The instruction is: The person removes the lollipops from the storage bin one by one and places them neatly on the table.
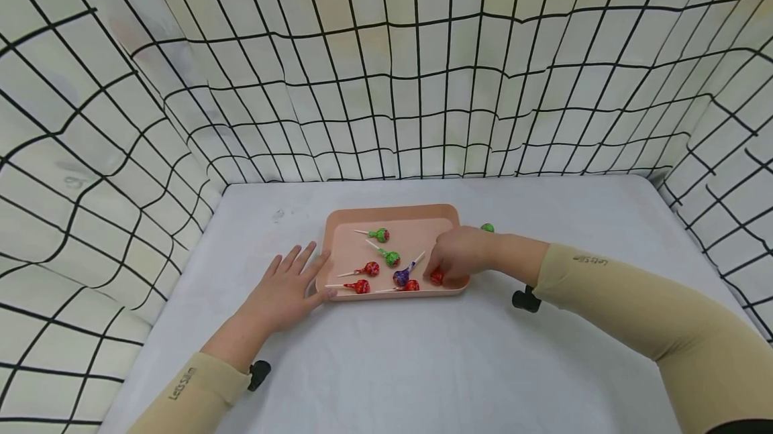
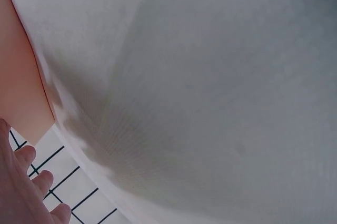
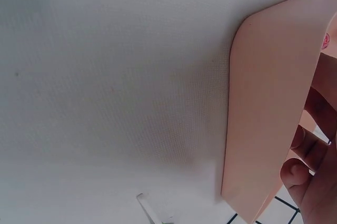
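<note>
A pink tray (image 1: 392, 214) holds several lollipops. My left hand (image 1: 290, 293) lies with spread fingers along the tray's left edge, its fingertips right at the rim. Over the tray's right end, my right hand (image 1: 461, 251) reaches down with bent fingers and pinches a red lollipop (image 1: 436, 277), whose stick is hidden by the hand. Left of it lie a purple lollipop (image 1: 401, 278) and another red lollipop (image 1: 412, 286). Two green lollipops (image 1: 392, 259) are farther back, and two red lollipops (image 1: 361, 286) are at the front left.
Beyond my right wrist, a green lollipop (image 1: 487, 227) rests on the white table (image 1: 386, 367), partly hidden by the forearm. Black wire grid (image 1: 417, 85) over pale panels surrounds the table at the back and sides.
</note>
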`<state>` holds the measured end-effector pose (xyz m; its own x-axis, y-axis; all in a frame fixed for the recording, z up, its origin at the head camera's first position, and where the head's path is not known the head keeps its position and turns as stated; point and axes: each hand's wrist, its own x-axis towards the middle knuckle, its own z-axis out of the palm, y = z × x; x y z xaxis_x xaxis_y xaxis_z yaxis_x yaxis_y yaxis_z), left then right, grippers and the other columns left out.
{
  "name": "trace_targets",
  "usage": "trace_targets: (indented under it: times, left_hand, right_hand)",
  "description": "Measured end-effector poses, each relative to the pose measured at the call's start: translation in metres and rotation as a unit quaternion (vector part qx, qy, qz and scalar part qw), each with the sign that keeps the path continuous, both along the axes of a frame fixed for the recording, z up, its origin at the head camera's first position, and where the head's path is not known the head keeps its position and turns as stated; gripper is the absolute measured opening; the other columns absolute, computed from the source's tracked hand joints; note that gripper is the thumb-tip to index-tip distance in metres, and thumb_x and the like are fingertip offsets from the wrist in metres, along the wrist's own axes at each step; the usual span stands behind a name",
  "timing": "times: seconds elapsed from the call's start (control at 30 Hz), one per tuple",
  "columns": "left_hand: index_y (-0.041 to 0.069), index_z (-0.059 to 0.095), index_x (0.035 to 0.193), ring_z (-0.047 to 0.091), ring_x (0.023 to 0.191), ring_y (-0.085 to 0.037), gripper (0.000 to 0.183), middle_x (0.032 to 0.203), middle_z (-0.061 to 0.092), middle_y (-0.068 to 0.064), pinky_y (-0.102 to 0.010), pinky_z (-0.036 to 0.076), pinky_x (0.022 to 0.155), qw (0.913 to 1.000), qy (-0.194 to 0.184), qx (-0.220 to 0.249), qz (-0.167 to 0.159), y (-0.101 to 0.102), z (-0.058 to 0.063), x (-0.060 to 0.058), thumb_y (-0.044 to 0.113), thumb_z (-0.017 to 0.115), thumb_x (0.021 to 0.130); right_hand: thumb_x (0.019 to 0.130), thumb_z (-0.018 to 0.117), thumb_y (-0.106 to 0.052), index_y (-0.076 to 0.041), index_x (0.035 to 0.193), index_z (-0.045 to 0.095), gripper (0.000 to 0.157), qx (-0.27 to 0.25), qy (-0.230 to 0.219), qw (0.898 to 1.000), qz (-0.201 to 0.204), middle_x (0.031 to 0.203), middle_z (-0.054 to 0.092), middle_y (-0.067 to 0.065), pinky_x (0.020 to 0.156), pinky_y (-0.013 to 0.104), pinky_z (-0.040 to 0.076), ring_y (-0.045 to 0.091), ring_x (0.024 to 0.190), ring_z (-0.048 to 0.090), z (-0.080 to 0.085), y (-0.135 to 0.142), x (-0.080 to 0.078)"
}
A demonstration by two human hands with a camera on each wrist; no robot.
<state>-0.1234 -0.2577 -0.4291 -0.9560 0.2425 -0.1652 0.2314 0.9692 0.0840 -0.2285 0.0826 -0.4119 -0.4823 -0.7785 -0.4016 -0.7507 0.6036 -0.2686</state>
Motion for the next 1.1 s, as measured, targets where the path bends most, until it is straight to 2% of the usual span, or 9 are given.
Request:
trace_targets:
  times: [0.17,0.5,0.73,0.93,1.1]
  left_hand:
    - [0.019,0.023,0.159,0.011,0.150,-0.040,0.084,0.165,0.016,-0.014,-0.062,0.008,0.118,1.0000,-0.001,-0.004,0.000,0.001,0.000,0.000,0.065,0.050,0.093]
    - [0.020,0.023,0.159,0.012,0.150,-0.040,0.086,0.165,0.016,-0.013,-0.062,0.009,0.118,1.0000,0.003,-0.006,-0.001,-0.001,-0.004,-0.001,0.069,0.046,0.093]
    - [0.020,0.023,0.159,0.012,0.150,-0.040,0.086,0.165,0.016,-0.014,-0.062,0.009,0.118,1.0000,0.003,-0.004,0.001,-0.001,-0.003,-0.001,0.069,0.046,0.093]
    - [0.019,0.024,0.159,0.012,0.150,-0.040,0.084,0.164,0.017,-0.014,-0.063,0.010,0.118,1.0000,0.007,-0.002,-0.002,0.000,-0.002,0.000,0.065,0.049,0.094]
    - [0.020,0.024,0.159,0.013,0.149,-0.040,0.085,0.164,0.016,-0.014,-0.063,0.010,0.118,1.0000,0.006,0.000,0.000,0.001,-0.001,0.001,0.068,0.047,0.093]
  right_hand:
    - [0.087,0.075,-0.022,-0.032,0.114,0.076,0.029,-0.005,0.007,1.000,-0.001,0.096,0.068,-0.017,0.076,0.024,0.047,0.009,0.089,0.053,0.000,0.001,0.000]
    - [0.089,0.071,-0.022,-0.034,0.114,0.076,0.028,-0.018,0.021,0.999,-0.042,0.093,0.067,-0.017,0.072,0.026,0.047,0.010,0.088,0.054,0.015,0.003,-0.006]
    - [0.089,0.074,-0.031,-0.033,0.117,0.075,0.027,-0.030,0.017,0.998,-0.057,0.089,0.066,-0.020,0.074,0.028,0.047,0.011,0.089,0.055,0.023,0.007,-0.008]
    - [0.090,0.074,-0.034,-0.028,0.119,0.075,0.029,-0.060,0.019,0.996,-0.060,0.099,0.070,-0.019,0.083,0.031,0.050,0.012,0.094,0.061,0.034,0.020,-0.011]
    - [0.089,0.076,-0.032,-0.026,0.120,0.075,0.032,-0.079,0.030,0.994,-0.068,0.098,0.070,-0.018,0.081,0.031,0.050,0.016,0.094,0.061,0.041,0.035,-0.013]
